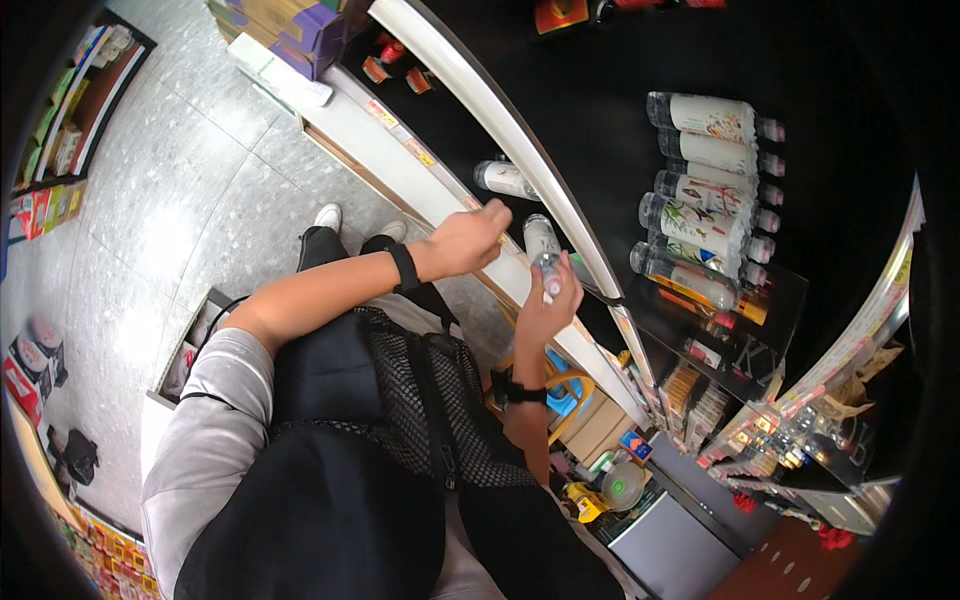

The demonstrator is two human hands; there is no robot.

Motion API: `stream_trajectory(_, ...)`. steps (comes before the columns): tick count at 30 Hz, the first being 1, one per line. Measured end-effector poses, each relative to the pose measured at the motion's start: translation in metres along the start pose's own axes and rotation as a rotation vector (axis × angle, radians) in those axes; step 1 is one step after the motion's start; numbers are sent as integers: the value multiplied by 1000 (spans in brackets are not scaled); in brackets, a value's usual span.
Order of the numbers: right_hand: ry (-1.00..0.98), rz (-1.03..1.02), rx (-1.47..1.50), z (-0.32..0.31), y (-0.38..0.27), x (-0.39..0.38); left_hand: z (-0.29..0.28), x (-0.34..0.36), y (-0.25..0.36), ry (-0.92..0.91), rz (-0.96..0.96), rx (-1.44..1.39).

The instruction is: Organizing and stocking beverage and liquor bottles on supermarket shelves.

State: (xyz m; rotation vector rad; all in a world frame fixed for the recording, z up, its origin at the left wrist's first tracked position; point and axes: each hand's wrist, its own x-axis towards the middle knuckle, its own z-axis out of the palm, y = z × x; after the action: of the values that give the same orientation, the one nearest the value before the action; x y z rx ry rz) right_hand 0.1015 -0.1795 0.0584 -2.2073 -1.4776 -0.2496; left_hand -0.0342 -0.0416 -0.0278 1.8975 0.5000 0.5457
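A clear bottle with a pale printed label and pink cap (541, 240) is in my right hand (552, 305). Its fingers wrap the cap end, and the bottle's body extends in over the shelf. My left hand (465, 240) is closed at the white shelf edge (440, 180), its fingers curled; whether anything is in them is hidden. Another clear bottle with a white label (507, 179) is on the dark shelf just beyond my left hand. Both wrists wear black bands.
Several similar bottles (705, 225) form a row on the black surface at right. A curved white shelf edge (500, 120) runs between them and my hands. Purple and brown cartons (290, 35) sit at the upper left. Below right are a yellow container (586, 502) and a grey panel (672, 550).
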Motion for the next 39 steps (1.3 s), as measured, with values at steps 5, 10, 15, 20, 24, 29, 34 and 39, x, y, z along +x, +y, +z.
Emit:
stream_trajectory(5,160,365,178,37,34,13,-5,27,-5,248,-215,133)
stream_trajectory(10,134,382,247,50,62,29,-3,72,-32,264,-114,278)
stream_trajectory(15,40,344,-39,58,86,32,-6,81,-48,116,-99,318)
stream_trajectory(20,59,302,-57,74,112,23,-20,39,-30,16,141,363)
stream_trajectory(24,116,332,3,85,111,25,-56,1,39,-133,243,295)
stream_trajectory(29,213,241,152,81,98,28,-105,-13,136,-28,54,103)
stream_trajectory(34,131,355,101,94,101,25,-152,45,195,259,143,76)
stream_trajectory(39,188,350,-115,100,99,24,-153,153,198,273,166,301)
